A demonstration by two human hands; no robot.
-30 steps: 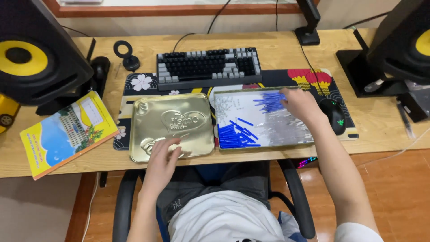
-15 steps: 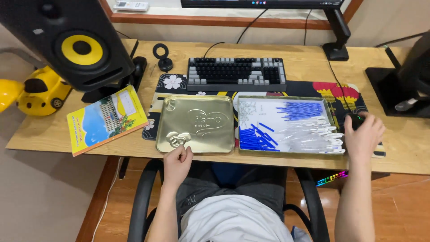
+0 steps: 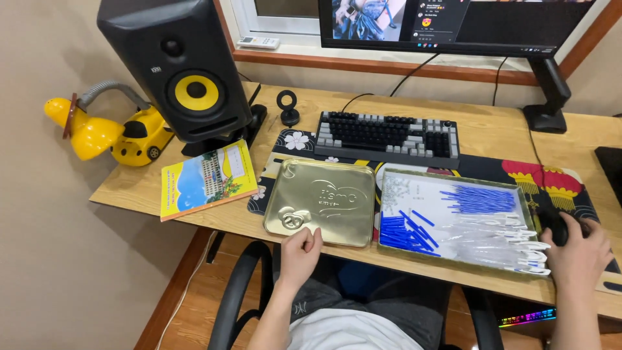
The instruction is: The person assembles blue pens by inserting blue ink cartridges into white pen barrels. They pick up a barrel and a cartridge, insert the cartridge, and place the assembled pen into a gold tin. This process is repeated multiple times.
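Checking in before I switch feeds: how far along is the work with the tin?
Done: the gold square metal lid is off, lying flat beside the open metal tray. In hand: left hand touches the lid's front edge; right hand rests on a black mouse. Left: blue sticks and clear pieces lie loose inside.

I see open wood along the desk's near edge [image 3: 214, 223], between the yellow booklet [image 3: 206, 178] and the gold tin lid [image 3: 322, 202], where my left hand [image 3: 300, 249] rests. The lid and the tray of blue and clear sticks [image 3: 461, 220] sit just beside each other, leaving only a thin gap. Behind them the keyboard [image 3: 389, 135] blocks the way back (the speaker [image 3: 178, 68] walls off the left). My right hand [image 3: 580, 254] covers the mouse [image 3: 554, 227], tight against the tray's right rim.
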